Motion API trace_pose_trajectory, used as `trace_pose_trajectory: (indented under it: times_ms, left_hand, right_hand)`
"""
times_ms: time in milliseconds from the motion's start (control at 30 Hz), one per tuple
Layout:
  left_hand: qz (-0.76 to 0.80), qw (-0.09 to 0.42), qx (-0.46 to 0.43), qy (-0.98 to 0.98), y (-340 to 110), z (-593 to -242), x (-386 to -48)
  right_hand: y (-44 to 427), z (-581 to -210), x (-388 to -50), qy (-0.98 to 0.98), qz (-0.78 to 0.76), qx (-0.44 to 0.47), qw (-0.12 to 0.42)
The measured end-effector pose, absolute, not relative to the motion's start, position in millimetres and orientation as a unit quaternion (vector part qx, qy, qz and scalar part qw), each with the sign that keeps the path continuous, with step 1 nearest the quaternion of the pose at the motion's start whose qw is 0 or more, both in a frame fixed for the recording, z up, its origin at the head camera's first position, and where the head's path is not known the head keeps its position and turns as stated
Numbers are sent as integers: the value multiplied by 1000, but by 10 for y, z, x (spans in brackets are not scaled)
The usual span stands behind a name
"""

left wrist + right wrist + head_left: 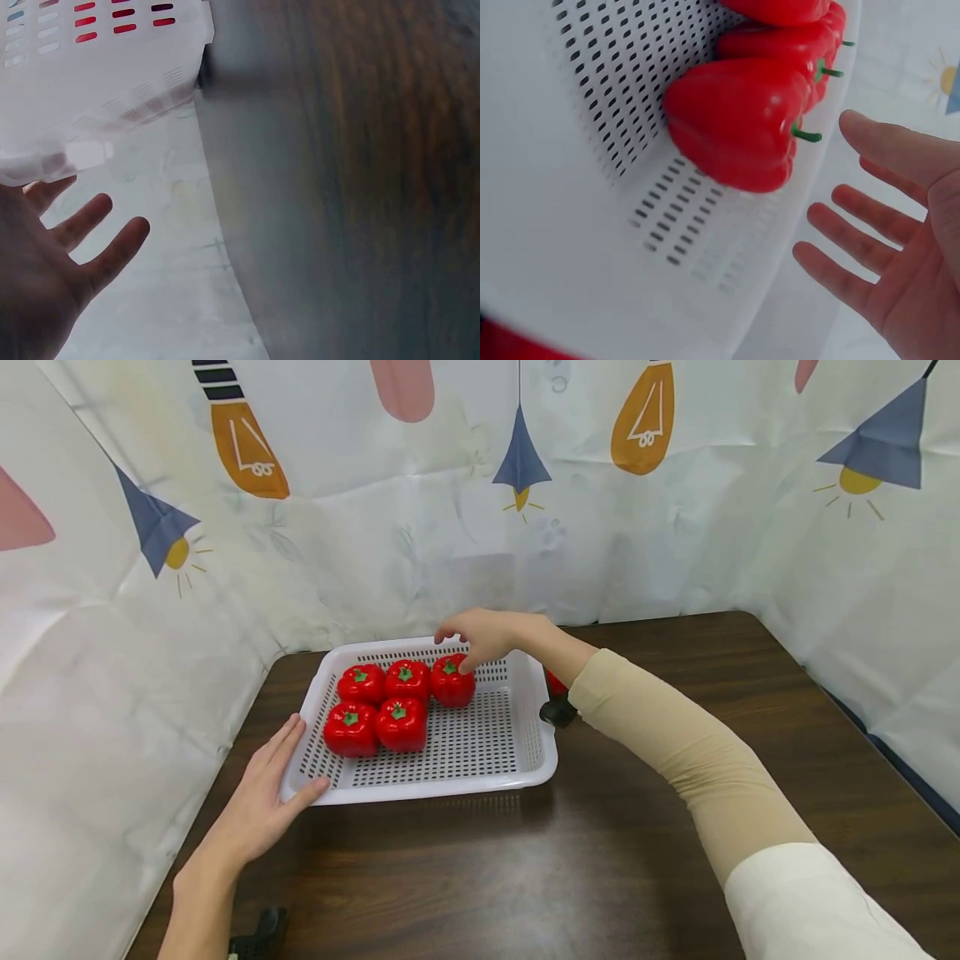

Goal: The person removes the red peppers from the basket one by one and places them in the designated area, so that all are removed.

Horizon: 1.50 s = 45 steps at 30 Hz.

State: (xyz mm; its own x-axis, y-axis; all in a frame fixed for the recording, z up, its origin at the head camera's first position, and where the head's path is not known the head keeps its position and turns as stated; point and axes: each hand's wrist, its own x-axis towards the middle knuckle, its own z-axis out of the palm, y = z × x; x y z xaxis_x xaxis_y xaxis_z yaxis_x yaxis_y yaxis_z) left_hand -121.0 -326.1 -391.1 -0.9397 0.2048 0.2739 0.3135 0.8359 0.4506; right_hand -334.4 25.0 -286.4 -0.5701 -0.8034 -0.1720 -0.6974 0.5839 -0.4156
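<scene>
Several red peppers stand in a white perforated basket [420, 791], two in the near row and three in the far row. In the head view my left hand [258, 797] rests at the basket's left end, thumb on the near rim; the left wrist view shows this hand [45, 277] with spread fingers beside the basket wall [90, 82]. My right hand [487, 635] is over the far rim, just above the rightmost far pepper [453, 681]. In the right wrist view its fingers [847, 247] are spread and hold nothing, beside that pepper [735, 124].
Another red object [555, 683] shows behind my right forearm, outside the basket at its right. The brown table [480, 868] has a patterned white curtain [337, 552] behind it. A black object [262, 935] lies near my left forearm.
</scene>
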Motion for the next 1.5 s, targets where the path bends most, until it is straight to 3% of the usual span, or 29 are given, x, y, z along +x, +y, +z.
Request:
trace_pose_trajectory:
  times_ms: [500,1500]
  left_hand:
    - [-254,97,-131,-953,-3283,-3904,-1204]
    - [-259,85,-121,-955,-3245,-3872,-1195]
  right_hand:
    - [-39,-3005,-3335,878,-104,-436,170]
    - [-161,-3051,-3260,879,-5,-419,229]
